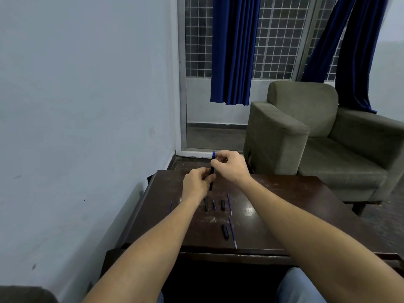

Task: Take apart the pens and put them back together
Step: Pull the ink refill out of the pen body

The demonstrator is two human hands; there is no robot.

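Both hands hold one black pen [211, 174] upright above the dark wooden table [284, 204]. My left hand [197, 182] grips its lower barrel. My right hand [229, 166] pinches its upper end, where a blue tip [213, 154] sticks out. Loose pen parts lie on the table below: a black barrel [206, 205], a small blue piece [214, 204], a black cap [223, 205], another black cap [225, 231], and thin blue refills [229, 204] [233, 232] [170, 207].
A grey wall runs along the left of the table. An olive armchair [317, 136] stands behind the table at the right. Blue curtains [234, 51] hang over a grilled window. My knees [299, 285] are under the near table edge.
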